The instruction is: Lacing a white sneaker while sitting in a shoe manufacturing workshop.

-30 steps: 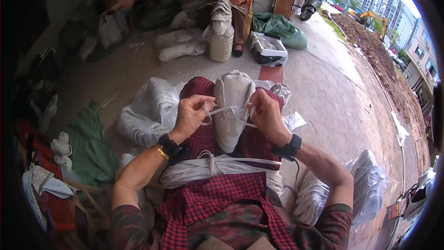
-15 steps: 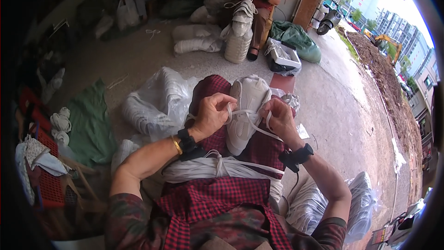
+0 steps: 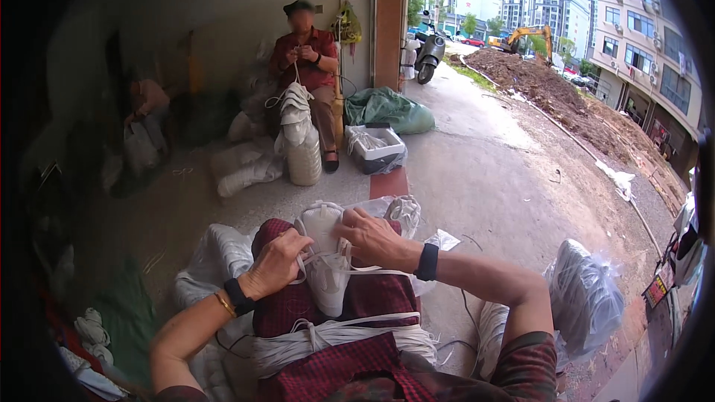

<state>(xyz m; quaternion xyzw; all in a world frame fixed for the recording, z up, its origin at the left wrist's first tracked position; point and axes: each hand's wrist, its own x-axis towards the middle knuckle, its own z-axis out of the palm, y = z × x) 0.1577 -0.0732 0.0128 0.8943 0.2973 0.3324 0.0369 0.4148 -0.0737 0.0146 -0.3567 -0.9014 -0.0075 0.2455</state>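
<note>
A pale white lace-up shoe (image 3: 328, 299) lies between my thighs, which are covered in red-and-black checked cloth. Its toe points toward me, and a white shoelace (image 3: 325, 256) crosses its front. On the left, my left hand (image 3: 278, 262) pinches a length of the lace beside the shoe. My right hand (image 3: 377, 240) bends over the right edge of the shoe, fingers curled at the eyelets with lace running by them; the fingertips are partly hidden. Across my lap is a tied bundle of white shoelaces (image 3: 339, 335).
Clear plastic bags of pale shoe pieces (image 3: 585, 298) flank me. Ahead, a person (image 3: 309, 59) sits handling a cord behind a tall stack of shoe pieces (image 3: 303, 150). Nearby are a white box of laces (image 3: 376, 141) and a green sack (image 3: 391, 109). A scooter (image 3: 430, 53) stands outside.
My view has swung up and to the right. My right hand has moved from holding lace out at the side to the shoe's right edge. My left hand still pinches lace.
</note>
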